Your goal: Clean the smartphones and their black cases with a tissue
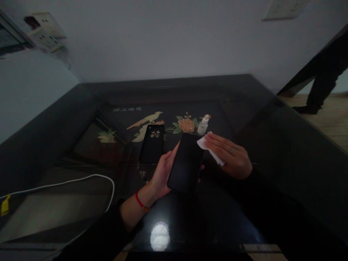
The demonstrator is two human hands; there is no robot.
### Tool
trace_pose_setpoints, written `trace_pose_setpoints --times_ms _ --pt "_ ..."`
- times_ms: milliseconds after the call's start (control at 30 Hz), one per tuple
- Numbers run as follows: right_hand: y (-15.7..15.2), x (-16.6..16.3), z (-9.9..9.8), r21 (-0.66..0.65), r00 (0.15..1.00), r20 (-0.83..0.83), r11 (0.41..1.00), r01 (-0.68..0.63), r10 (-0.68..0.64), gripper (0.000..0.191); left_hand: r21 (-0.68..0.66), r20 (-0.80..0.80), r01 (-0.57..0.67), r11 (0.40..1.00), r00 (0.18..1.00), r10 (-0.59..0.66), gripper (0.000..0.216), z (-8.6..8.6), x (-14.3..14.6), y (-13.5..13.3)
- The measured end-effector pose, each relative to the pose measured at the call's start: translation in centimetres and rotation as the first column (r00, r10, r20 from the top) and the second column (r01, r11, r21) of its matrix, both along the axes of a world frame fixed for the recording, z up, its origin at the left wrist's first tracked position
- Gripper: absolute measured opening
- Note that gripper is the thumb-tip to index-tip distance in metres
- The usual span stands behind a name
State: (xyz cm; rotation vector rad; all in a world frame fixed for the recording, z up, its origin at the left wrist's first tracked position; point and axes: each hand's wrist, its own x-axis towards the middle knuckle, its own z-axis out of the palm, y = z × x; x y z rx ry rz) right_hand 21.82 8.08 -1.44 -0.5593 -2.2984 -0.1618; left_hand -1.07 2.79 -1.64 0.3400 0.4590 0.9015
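Note:
A black smartphone (pixel 187 162) lies in my left hand (pixel 164 172), whose fingers wrap round it from beneath, with fingertips showing at its right edge. The phone's dark screen faces up. My right hand (pixel 230 154) pinches a folded white tissue (pixel 214 150) at the phone's upper right corner. Behind the tissue stands a small clear spray bottle (pixel 202 125) with a white top. Left of the phone, a black phone case (pixel 152 145) with camera cut-outs lies on the table, a strap with a metal clip (pixel 143 174) hanging from its lower corner.
The dark glossy table (pixel 217 87) carries a bird-and-flower picture. A white cable (pixel 95 175) with a yellow tag (pixel 5 206) curves across its left side. Wall sockets (pixel 284 9) sit above. At the far right a person's dark-trousered leg (pixel 322 85) stands on the floor.

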Motion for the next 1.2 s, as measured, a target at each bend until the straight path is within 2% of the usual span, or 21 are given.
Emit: trace_pose_setpoints --times_ms 167,300,367,500,700,867,1033,1100,1200 --pt "-2.2 -2.0 -0.3 -0.037 0.968 0.074 0.971 -0.237 0.24 0.035 -0.037 -0.069 -0.163 0.986 0.985 0.16 0.056 0.0 0.1 0.5" --pt "-3.6 -3.2 -0.3 -0.031 0.927 0.119 0.934 -0.356 0.357 0.03 -0.082 -0.048 -0.179 0.98 0.983 0.176 0.054 0.2 0.1 0.9" --pt "-3.2 -2.9 -0.3 -0.021 0.937 0.105 0.943 -0.333 0.333 0.03 -0.089 -0.045 -0.194 0.977 0.981 0.19 0.055 0.2 0.1 0.9" --pt "-2.3 -1.9 -0.2 -0.034 0.977 0.048 0.978 -0.205 0.206 0.031 -0.083 -0.059 -0.229 0.97 0.973 0.224 0.054 -0.1 0.0 0.9" --pt "-4.0 -2.6 -0.2 -0.048 0.914 0.133 0.923 -0.381 0.384 0.03 -0.091 -0.006 -0.194 0.977 0.981 0.194 0.054 -0.4 -0.1 1.1" --pt "-3.7 -2.5 0.0 -0.053 0.959 0.09 0.962 -0.266 0.27 0.031 -0.104 -0.006 -0.218 0.97 0.976 0.218 0.055 -0.4 -0.2 1.1" --pt "-4.0 -2.6 -0.1 -0.033 0.913 0.112 0.92 -0.39 0.391 0.029 -0.098 -0.008 -0.18 0.979 0.984 0.18 0.055 -0.4 0.0 0.8" --pt "-3.7 -2.3 -0.2 -0.048 0.941 0.072 0.943 -0.329 0.332 0.03 -0.081 -0.017 -0.188 0.979 0.982 0.188 0.055 -0.5 0.0 0.8" --pt "-2.2 -1.3 -0.4 -0.064 0.992 -0.016 0.99 -0.126 0.125 0.039 -0.072 -0.002 -0.132 0.989 0.991 0.132 0.055 -0.4 -0.1 0.7"
